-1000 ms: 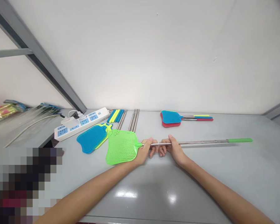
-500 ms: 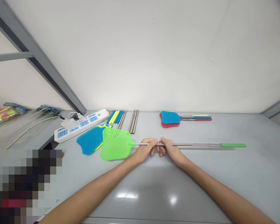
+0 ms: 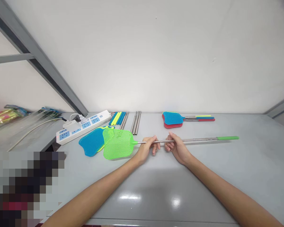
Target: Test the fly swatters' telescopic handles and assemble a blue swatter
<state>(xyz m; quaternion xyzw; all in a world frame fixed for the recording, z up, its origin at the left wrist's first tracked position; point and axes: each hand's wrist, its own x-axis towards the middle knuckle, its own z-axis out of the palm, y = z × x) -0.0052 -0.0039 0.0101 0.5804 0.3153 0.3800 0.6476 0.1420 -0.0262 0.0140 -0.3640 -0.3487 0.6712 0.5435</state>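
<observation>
Green fly swatter [image 3: 119, 144] is held across centre of frame, its metal rod [image 3: 198, 139] pinched by thumb and fingers of left hand [image 3: 144, 149] and right hand [image 3: 178, 149]; off-axis pushing could bend its thin sections.

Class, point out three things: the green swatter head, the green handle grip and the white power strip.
Green swatter head [image 3: 119, 144]: head view, middle of the mesh.
Green handle grip [image 3: 228, 138]: head view, midway along it.
White power strip [image 3: 86, 125]: head view, a blue socket panel near its middle.

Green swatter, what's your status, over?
Left hand and right hand: on the metal shaft. Green swatter: held crosswise. Close by: blue head, overlapped in view; contact unclear.
</observation>
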